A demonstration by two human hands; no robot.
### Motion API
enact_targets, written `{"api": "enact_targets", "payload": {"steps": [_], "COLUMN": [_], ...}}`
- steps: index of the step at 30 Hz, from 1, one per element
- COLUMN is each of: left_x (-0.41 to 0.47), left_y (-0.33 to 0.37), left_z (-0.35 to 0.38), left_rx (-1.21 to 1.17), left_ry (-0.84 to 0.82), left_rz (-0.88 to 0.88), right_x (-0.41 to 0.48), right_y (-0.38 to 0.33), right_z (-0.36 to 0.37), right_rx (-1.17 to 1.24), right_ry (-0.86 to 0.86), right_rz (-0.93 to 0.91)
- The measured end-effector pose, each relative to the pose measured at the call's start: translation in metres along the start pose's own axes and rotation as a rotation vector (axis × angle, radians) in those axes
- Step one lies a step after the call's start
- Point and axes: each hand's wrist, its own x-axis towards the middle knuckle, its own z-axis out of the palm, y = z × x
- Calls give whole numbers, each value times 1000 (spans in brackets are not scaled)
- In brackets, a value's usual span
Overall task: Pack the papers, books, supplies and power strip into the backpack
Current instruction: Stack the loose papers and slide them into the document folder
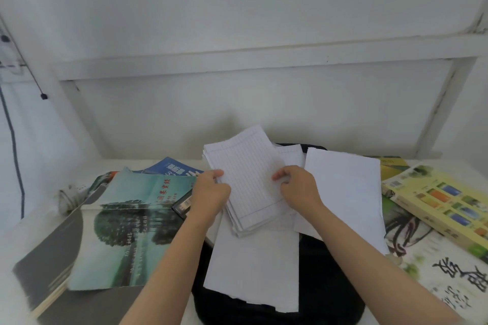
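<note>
Seemingly, two hands (211,191) (299,188) grip one paper stack (249,185).

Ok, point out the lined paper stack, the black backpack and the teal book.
lined paper stack (250,185), head view, middle of the top sheet.
black backpack (322,277), head view, bare black fabric.
teal book (126,232), head view, tree on its cover.

Both my bare forearms enter from the lower frame and converge at centre. My left hand (211,190) pinches the left edge of the lined paper stack (248,182), thumb on top. My right hand (298,187) grips its right edge, fingers curled.
</note>
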Motion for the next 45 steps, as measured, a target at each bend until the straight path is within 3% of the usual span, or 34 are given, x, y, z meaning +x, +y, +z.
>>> {"api": "enact_targets", "payload": {"steps": [7,12,20,25,28,34,40,45], "left_x": [15,13,11,8,7,-5,-4,-10], "left_y": [6,2,22,45,49,35,18,21], "left_z": [2,1,-9,-8,11,69,109,112], "left_rx": [-141,-192,-336,-506,-477,-152,-11,-148], "left_ry": [9,33,66,-82,-180,-368,-486,-476], "left_rz": [-96,18,97,63,87,193,45,-51], "right_x": [0,-3,-18,-32,-39,-52,-63,-64], "right_y": [0,-1,-10,-10,1,39,56,58], "right_z": [7,3,-14,-44,-62,-74,-82,-85], "right_rx": [38,94,492,641,511,157,-294,-143], "right_ry": [-64,-118,-221,-143,9,291,259,194], "right_rz": [109,144,134,122,131,168,244,275]}}
